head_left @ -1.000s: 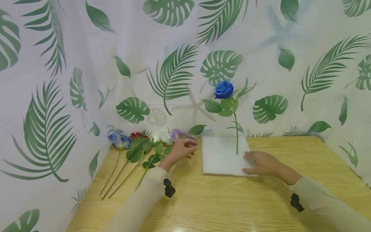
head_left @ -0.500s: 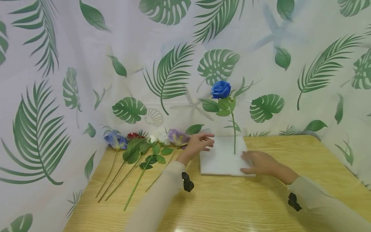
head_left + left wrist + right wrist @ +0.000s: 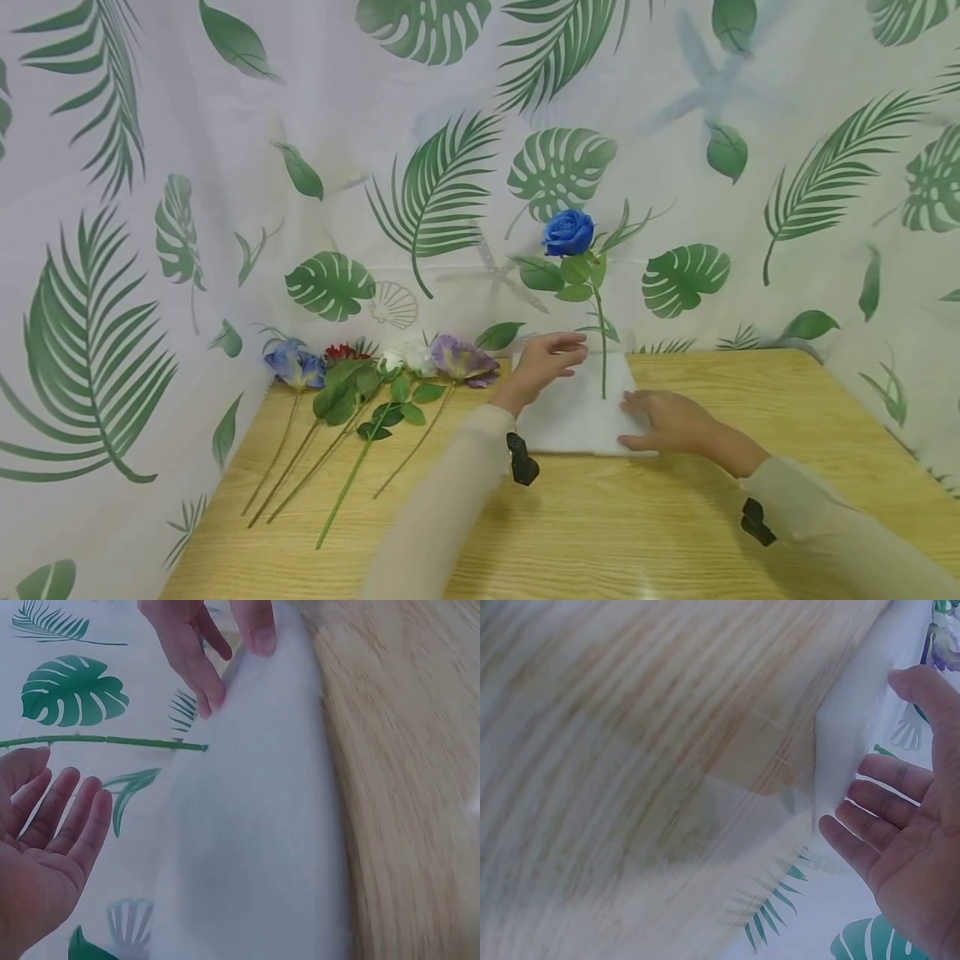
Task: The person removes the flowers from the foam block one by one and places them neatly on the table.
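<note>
A blue artificial rose (image 3: 568, 232) stands upright, its green stem (image 3: 603, 350) meeting the top of a white foam block (image 3: 570, 425) on the wooden table. My left hand (image 3: 546, 367) hovers over the block's left part, fingers loosely bent and apart from the stem. In the left wrist view that hand (image 3: 45, 862) is empty, palm turned toward the stem. My right hand (image 3: 667, 423) holds the block at its right front corner. In the right wrist view, the thumb and fingertips of this hand (image 3: 922, 825) lie along the foam's edge.
Several artificial flowers lie on the table (image 3: 570, 533) at the left: a blue one (image 3: 292, 363), a red one (image 3: 345, 354), a white one (image 3: 408, 358) and a purple one (image 3: 462, 358). A leaf-patterned cloth (image 3: 450, 100) hangs right behind the table.
My left hand has moved right, from beside the purple flower to above the foam block near the stem. My right hand stays at the block's corner. The view has shifted slightly.
</note>
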A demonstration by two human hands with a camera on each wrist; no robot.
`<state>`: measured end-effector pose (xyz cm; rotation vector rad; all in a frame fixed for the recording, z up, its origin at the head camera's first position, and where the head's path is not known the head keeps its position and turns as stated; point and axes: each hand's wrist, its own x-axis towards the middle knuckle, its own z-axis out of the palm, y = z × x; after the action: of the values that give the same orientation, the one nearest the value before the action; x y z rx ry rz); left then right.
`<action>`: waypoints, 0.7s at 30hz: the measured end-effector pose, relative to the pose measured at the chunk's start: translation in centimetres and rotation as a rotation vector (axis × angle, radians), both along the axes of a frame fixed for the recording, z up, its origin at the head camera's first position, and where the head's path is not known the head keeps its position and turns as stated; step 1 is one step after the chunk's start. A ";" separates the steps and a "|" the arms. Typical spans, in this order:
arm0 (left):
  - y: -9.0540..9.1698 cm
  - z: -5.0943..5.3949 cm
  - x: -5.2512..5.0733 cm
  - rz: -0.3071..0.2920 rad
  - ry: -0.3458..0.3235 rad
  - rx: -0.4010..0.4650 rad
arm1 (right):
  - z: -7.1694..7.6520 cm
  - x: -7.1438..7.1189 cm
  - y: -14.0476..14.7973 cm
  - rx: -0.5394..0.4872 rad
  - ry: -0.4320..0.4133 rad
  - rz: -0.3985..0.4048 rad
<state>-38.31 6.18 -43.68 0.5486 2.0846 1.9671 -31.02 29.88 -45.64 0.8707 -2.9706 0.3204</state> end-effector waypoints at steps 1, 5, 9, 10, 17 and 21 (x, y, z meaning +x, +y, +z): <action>0.3 0.1 0.0 0.001 -0.006 0.006 | 0.0 0.0 0.0 0.001 -0.002 -0.001; 1.1 0.5 0.1 0.001 -0.025 0.015 | -0.1 -0.3 0.0 0.001 -0.017 -0.008; 1.9 0.6 0.2 0.003 -0.022 0.023 | -0.1 -0.2 0.0 0.002 -0.017 -0.007; 2.0 0.5 0.1 0.002 -0.017 0.022 | -0.1 -0.2 0.0 0.001 -0.017 -0.009; 2.9 -0.2 -0.4 0.007 0.021 0.034 | 0.3 0.2 -0.2 -0.002 -0.007 -0.001; 3.3 -0.3 -0.5 0.032 0.016 0.058 | 0.3 0.2 -0.2 0.002 -0.007 -0.010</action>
<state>-38.76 9.47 -43.96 0.5470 2.0642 2.0533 -30.86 29.66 -45.34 0.8566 -2.9814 0.3203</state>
